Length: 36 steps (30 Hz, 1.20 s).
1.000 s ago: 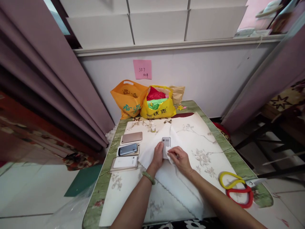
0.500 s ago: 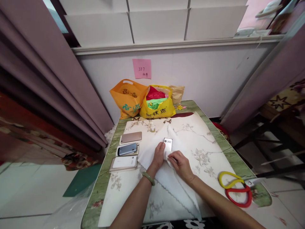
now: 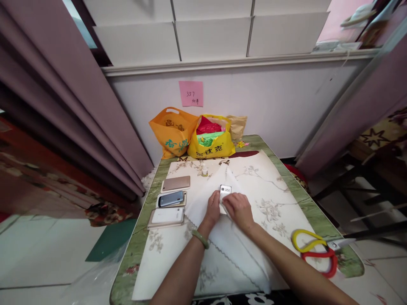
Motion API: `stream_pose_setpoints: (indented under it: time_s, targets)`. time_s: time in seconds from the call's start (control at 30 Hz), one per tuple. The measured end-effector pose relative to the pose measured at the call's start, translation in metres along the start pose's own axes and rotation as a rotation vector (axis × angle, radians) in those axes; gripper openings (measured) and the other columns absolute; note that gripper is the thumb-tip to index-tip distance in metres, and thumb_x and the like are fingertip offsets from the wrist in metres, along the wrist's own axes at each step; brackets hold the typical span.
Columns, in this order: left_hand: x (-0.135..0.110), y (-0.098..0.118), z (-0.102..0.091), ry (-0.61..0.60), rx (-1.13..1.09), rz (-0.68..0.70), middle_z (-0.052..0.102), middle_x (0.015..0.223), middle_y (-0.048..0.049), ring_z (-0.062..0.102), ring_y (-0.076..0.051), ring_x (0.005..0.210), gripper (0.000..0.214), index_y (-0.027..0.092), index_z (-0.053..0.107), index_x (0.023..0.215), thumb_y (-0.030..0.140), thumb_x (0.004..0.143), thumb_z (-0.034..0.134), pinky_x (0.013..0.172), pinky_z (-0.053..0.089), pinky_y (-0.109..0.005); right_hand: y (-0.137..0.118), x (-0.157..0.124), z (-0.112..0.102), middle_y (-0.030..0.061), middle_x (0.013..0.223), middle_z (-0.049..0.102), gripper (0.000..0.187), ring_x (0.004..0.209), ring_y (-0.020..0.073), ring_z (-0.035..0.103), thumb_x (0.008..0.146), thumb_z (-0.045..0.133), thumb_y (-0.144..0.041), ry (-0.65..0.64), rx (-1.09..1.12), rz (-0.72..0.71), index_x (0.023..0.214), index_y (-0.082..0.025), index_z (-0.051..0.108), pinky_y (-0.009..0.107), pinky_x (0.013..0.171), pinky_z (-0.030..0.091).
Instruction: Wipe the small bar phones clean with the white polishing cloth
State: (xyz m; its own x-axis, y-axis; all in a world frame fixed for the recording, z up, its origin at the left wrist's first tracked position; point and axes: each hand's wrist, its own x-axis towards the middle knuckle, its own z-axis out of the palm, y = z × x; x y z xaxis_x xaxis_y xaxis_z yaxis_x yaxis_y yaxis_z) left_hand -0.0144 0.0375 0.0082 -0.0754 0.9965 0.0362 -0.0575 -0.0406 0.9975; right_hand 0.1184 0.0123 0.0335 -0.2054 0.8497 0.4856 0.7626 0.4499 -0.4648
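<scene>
A small silver-white mobile phone (image 3: 225,189) is in my left hand (image 3: 213,209), which grips its left edge with the fingers closed and a green bangle on the wrist. My right hand (image 3: 241,210) pinches a bunched part of a thin white cloth (image 3: 219,243) against the phone's face, covering its lower half. The rest of the cloth lies spread under both hands, with a wavy stitched edge. To the left lie several phones in stacks: a rose-gold one (image 3: 176,183) at the back, a blue one (image 3: 171,199) in the middle, and a white one (image 3: 167,215) nearest me.
Yellow-and-red-handled scissors (image 3: 318,250) lie at the table's right front corner. At the back stand an orange bag (image 3: 173,131), a yellow bag (image 3: 214,148) with red and green contents, and a brown paper bag (image 3: 238,127). A small bottle (image 3: 205,171) stands beyond the cloth.
My right hand has moved up and left with the cloth, from below the phone onto its face. My left hand keeps its hold; the view has shifted slightly.
</scene>
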Motion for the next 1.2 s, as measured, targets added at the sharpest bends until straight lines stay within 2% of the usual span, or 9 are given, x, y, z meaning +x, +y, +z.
stream_pose_setpoints:
  time_s: [0.13, 0.33, 0.43, 0.63, 0.73, 0.9, 1.0, 1.07, 1.2]
  targets:
    - [0.002, -0.003, -0.001, -0.075, 0.0, 0.0, 0.058, 0.073, -0.0023, 0.051, -0.017, 0.073, 0.035, 0.019, 0.057, 0.075, 0.05, 0.088, 0.047, 0.076, 0.043, -0.031, 0.0, -0.023, -0.005, 0.003, 0.084, 0.066, 0.018, 0.084, 0.0183, 0.056, 0.095, 0.052, -0.033, -0.081, 0.047, -0.105, 0.089, -0.025, 0.067, 0.033, 0.081, 0.035]
    - [0.004, -0.004, 0.0, -0.103, -0.013, 0.008, 0.054, 0.072, 0.0004, 0.048, -0.015, 0.071, 0.034, 0.019, 0.054, 0.073, 0.049, 0.087, 0.049, 0.075, 0.043, -0.029, 0.019, 0.025, -0.004, 0.0023, 0.082, 0.067, 0.018, 0.082, 0.0184, 0.059, 0.093, 0.054, -0.036, 0.06, 0.026, 0.113, 0.088, -0.024, 0.067, 0.033, 0.081, 0.035]
    - [0.004, -0.003, -0.002, -0.074, -0.021, 0.024, 0.055, 0.076, -0.0006, 0.049, -0.015, 0.075, 0.034, 0.019, 0.054, 0.075, 0.048, 0.089, 0.045, 0.079, 0.043, -0.03, 0.012, 0.034, -0.001, 0.0023, 0.083, 0.067, 0.017, 0.082, 0.0189, 0.059, 0.093, 0.054, -0.035, 0.052, 0.024, 0.109, 0.087, -0.024, 0.066, 0.034, 0.082, 0.035]
    - [0.002, 0.0, -0.005, -0.075, -0.034, 0.01, 0.05, 0.07, 0.0012, 0.045, -0.014, 0.068, 0.036, 0.019, 0.05, 0.071, 0.049, 0.091, 0.043, 0.069, 0.042, -0.028, -0.005, -0.018, -0.005, 0.0034, 0.087, 0.066, 0.02, 0.083, 0.0185, 0.057, 0.096, 0.049, -0.031, -0.062, 0.052, -0.088, 0.09, -0.025, 0.066, 0.034, 0.082, 0.035]
    - [0.002, 0.001, -0.003, -0.097, -0.012, 0.019, 0.049, 0.069, 0.0018, 0.043, -0.013, 0.067, 0.036, 0.019, 0.05, 0.072, 0.049, 0.091, 0.042, 0.067, 0.04, -0.027, 0.003, -0.026, -0.011, 0.0029, 0.085, 0.066, 0.02, 0.082, 0.0177, 0.057, 0.096, 0.049, -0.033, -0.073, 0.032, -0.072, 0.09, -0.025, 0.066, 0.034, 0.081, 0.034]
    - [0.002, 0.0, 0.001, -0.146, 0.029, 0.045, 0.054, 0.074, 0.0001, 0.047, -0.015, 0.072, 0.034, 0.018, 0.055, 0.076, 0.048, 0.089, 0.046, 0.073, 0.041, -0.029, 0.021, 0.014, -0.01, 0.0028, 0.082, 0.066, 0.021, 0.081, 0.018, 0.058, 0.094, 0.051, -0.035, 0.037, -0.013, 0.108, 0.085, -0.023, 0.066, 0.033, 0.08, 0.033]
    - [0.002, -0.001, 0.001, -0.131, 0.032, 0.049, 0.056, 0.077, -0.0012, 0.049, -0.016, 0.075, 0.034, 0.018, 0.057, 0.079, 0.049, 0.089, 0.047, 0.076, 0.042, -0.03, 0.016, 0.032, -0.004, 0.0025, 0.081, 0.065, 0.021, 0.078, 0.0173, 0.057, 0.095, 0.05, -0.033, 0.099, -0.016, 0.144, 0.085, -0.022, 0.064, 0.032, 0.079, 0.034]
    - [0.001, -0.001, 0.001, -0.108, 0.026, 0.046, 0.058, 0.079, -0.0021, 0.05, -0.016, 0.077, 0.035, 0.017, 0.057, 0.08, 0.05, 0.088, 0.047, 0.078, 0.042, -0.03, 0.006, 0.028, 0.001, 0.0031, 0.081, 0.064, 0.02, 0.079, 0.0179, 0.056, 0.096, 0.048, -0.03, 0.107, -0.022, 0.106, 0.086, -0.021, 0.063, 0.032, 0.077, 0.035]
    - [0.0, 0.0, -0.001, -0.1, 0.018, 0.031, 0.055, 0.074, -0.0008, 0.048, -0.015, 0.072, 0.037, 0.018, 0.055, 0.076, 0.05, 0.09, 0.044, 0.073, 0.042, -0.029, -0.009, -0.008, 0.003, 0.0039, 0.081, 0.063, 0.02, 0.079, 0.018, 0.054, 0.097, 0.047, -0.027, 0.052, -0.007, -0.06, 0.087, -0.021, 0.063, 0.031, 0.077, 0.035]
